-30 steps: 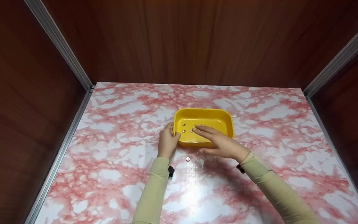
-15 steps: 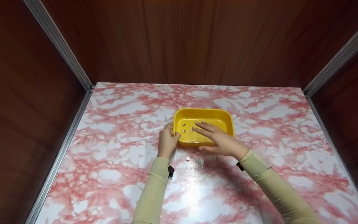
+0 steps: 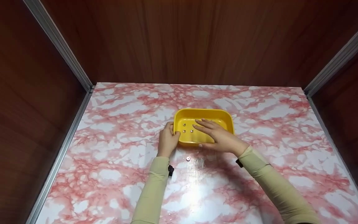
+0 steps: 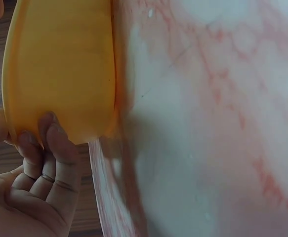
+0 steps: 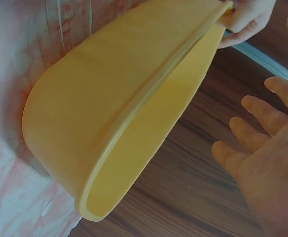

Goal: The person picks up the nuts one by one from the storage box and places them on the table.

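Note:
A yellow plastic bin (image 3: 204, 109) stands on the table. My left hand (image 3: 167, 141) grips its left wall near the front corner, thumb over the rim and fingers outside, as the left wrist view shows on the bin's wall (image 4: 64, 64). My right hand (image 3: 224, 138) hovers over the bin's front right part, fingers straight and spread, holding nothing; in the right wrist view the hand (image 5: 267, 153) is apart from the rim. Three small shiny metal pieces (image 3: 184, 131), nut-like but too small to be sure, lie on the bin's floor. Another small round piece (image 3: 188, 158) lies on the table before it.
The tabletop (image 3: 120, 130) has a red and white marbled pattern and reflects light near its front. Dark brown wood-grain panels (image 3: 179, 40) rise behind it and at both sides, with metal strips (image 3: 64, 49) along the corners. Black wrist cameras (image 3: 170, 170) sit at both cuffs.
My right hand has shifted slightly away from me over the bin, its fingers a little more spread. My left hand, the bin and the small pieces stay practically in place.

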